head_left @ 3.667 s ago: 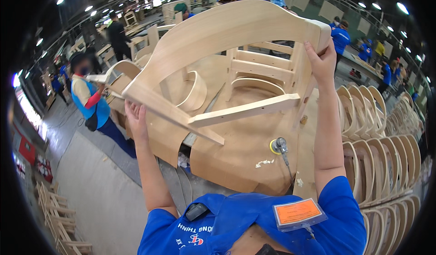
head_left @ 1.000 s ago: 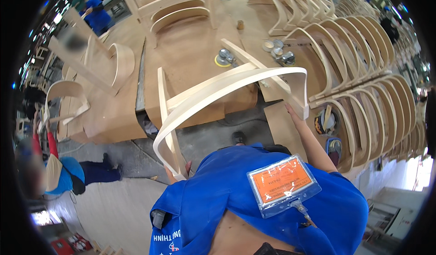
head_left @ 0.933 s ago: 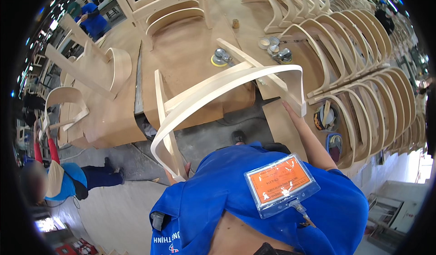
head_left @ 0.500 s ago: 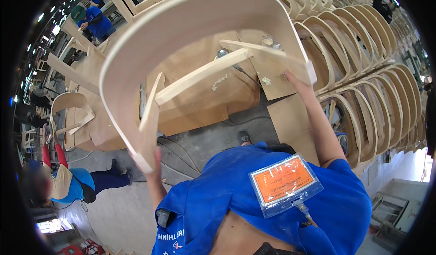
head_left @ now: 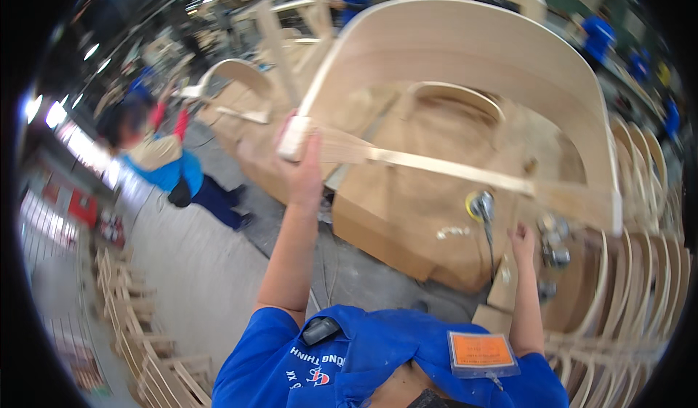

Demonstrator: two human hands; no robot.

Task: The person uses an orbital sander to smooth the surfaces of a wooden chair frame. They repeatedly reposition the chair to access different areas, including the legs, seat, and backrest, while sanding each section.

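Note:
A large bent-wood chair frame (head_left: 480, 34) is held up over the work table, its wide curve away from me and a straight crossbar (head_left: 451, 170) joining its two ends. My left hand (head_left: 304, 172) grips the frame's left end, fingers wrapped round the pale end block. My right hand (head_left: 522, 241) is below the crossbar and apart from the frame's right end. Its fingers are curled closed; whether anything small is in them is hidden. Left of that hand, a round-headed corded power tool (head_left: 480, 206) lies on the table.
Brown sheeting covers the table (head_left: 400, 219), with another curved piece (head_left: 458, 92) on it. Metal tools (head_left: 556, 244) lie to the right. Stacked curved frames (head_left: 640, 277) fill the right side. A co-worker (head_left: 167, 161) stands at the left, handling a smaller curved frame (head_left: 240, 74).
The view has swung left. The chair frame has turned, its crossbar now running across in front of me. My right hand has come off the frame's right end; my left still grips its end.

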